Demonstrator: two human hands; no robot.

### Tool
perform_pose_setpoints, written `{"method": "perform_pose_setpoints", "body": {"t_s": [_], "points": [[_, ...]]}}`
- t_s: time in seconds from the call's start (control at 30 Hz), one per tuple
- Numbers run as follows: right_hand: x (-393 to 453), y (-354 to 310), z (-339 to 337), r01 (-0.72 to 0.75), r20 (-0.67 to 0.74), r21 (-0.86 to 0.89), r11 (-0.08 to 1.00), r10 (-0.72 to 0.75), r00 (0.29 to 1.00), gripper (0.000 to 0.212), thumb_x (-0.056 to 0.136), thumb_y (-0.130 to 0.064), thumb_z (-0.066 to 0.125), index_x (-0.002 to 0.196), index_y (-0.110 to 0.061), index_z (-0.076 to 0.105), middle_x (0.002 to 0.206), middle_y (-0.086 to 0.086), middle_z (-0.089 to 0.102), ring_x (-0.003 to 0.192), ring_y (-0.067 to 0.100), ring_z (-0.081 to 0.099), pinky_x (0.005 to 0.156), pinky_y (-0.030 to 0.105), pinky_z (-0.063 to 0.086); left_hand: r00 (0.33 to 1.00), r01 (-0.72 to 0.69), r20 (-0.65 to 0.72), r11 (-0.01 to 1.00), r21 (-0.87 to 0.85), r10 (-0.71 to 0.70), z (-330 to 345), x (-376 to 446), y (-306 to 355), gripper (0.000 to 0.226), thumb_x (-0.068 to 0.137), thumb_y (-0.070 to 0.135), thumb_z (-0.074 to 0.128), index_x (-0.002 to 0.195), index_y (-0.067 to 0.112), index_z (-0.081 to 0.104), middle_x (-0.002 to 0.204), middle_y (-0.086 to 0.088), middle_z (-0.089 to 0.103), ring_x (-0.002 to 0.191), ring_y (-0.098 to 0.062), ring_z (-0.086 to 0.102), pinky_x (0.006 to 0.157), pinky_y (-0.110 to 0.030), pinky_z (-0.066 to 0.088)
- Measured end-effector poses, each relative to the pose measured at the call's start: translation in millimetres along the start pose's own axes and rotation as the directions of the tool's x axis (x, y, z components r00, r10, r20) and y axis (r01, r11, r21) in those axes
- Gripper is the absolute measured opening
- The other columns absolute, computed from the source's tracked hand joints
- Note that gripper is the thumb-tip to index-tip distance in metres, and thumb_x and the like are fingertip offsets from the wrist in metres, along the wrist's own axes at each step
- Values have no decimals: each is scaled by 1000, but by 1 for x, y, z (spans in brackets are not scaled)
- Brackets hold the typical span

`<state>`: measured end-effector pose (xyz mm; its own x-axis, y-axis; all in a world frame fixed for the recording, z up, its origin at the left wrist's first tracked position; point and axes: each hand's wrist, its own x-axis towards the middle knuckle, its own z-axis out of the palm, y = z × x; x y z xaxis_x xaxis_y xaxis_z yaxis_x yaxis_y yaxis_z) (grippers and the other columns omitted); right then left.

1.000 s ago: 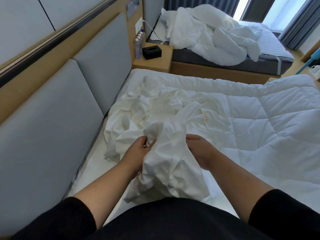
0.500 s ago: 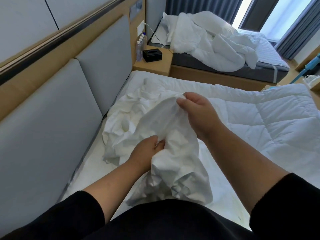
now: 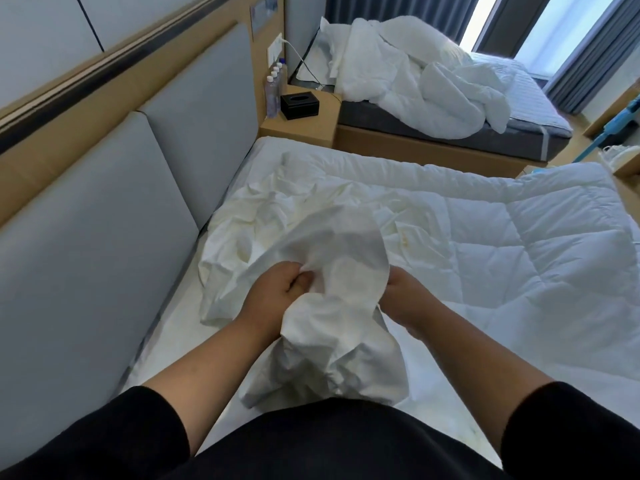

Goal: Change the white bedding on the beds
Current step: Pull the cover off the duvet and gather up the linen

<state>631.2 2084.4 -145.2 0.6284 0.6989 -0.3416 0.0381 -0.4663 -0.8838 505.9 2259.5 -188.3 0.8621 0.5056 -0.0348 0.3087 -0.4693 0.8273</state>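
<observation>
White crumpled sheet [image 3: 332, 306] in the grip of two hands, left hand [image 3: 273, 299], right hand [image 3: 405, 299]; two beds.

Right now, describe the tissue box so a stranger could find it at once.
Look between the two beds at the wooden nightstand against the wall. The tissue box sits on top of it, beside a row of clear water bottles. It is the only black, square-cornered thing there, with an oval slot on top.

Crumpled white sheet [image 3: 332, 306] bunched on near bed, beside quilted duvet [image 3: 502, 258].
</observation>
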Motion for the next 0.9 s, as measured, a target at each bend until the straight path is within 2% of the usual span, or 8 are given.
{"method": "perform_pose_setpoints", "body": {"t_s": [0.17,0.27,0.37,0.5,0.63,0.7,0.8,0.9], "points": [[19,-16,35,90,69,-66,994,-86,994,8,83,-28,69,81,-32,63,87,-8,66,87,13,61,84,34,53,977,-89,-197,996,-33,81,-16,-18,15,32,104,26,44,77,10,50,82,2,52,79,-6,49,66,-18,38],[32,-10,56,43,45,-30,999,-41,998,30,92,-9,62,70,-21,46,73,-3,47,70,11,45,74,31,45,947,-150,-303,981,-123,106,-36,-31,49,35,105,27,45,81,2,53,74,-7,52,67,-7,47,61,-18,37],[50,-8,69,-13,-48,-29,999,12,999,24,94,-4,61,72,-15,56,78,5,59,83,22,61,92,45,53,901,-254,-390,959,-122,189,-59,-44,86,31,101,23,47,80,1,54,71,-4,51,64,-12,47,60,-15,37],[62,-10,66,1,-171,25,1000,3,985,24,92,-29,59,71,-17,62,71,-3,62,70,17,55,68,34,48,891,-109,-453,955,-276,-29,-84,-51,72,37,95,37,47,80,4,51,67,3,46,63,-12,41,62,-25,37],[67,3,40,-22,-260,171,985,67,963,23,93,-25,56,87,-4,63,86,12,67,78,21,58,69,35,47,912,389,45,824,-413,-408,-79,-68,29,24,87,28,56,80,8,67,78,-8,63,69,-24,52,61,-36,42],[68,2,40,-21,-228,165,986,59,972,22,91,-25,57,87,-5,64,96,17,69,79,20,60,70,35,48,767,618,374,755,-218,-521,-54,-82,12,16,91,19,61,93,12,75,86,-8,71,69,-22,63,57,-32,48],[62,-3,47,32,-201,114,993,-8,980,22,93,-25,55,80,-9,63,86,10,69,75,16,59,69,34,49,789,590,279,801,-99,-547,-22,-77,-8,26,88,40,67,110,26,68,103,6,71,94,-12,67,78,-30,55],[52,1,57,24,-182,91,996,-7,983,32,95,-21,51,63,-19,51,65,-6,54,65,12,47,63,31,40,883,462,159,759,-459,-441,-18,-50,-2,34,96,33,62,129,36,56,116,13,66,104,-4,64,83,-19,52]]}}
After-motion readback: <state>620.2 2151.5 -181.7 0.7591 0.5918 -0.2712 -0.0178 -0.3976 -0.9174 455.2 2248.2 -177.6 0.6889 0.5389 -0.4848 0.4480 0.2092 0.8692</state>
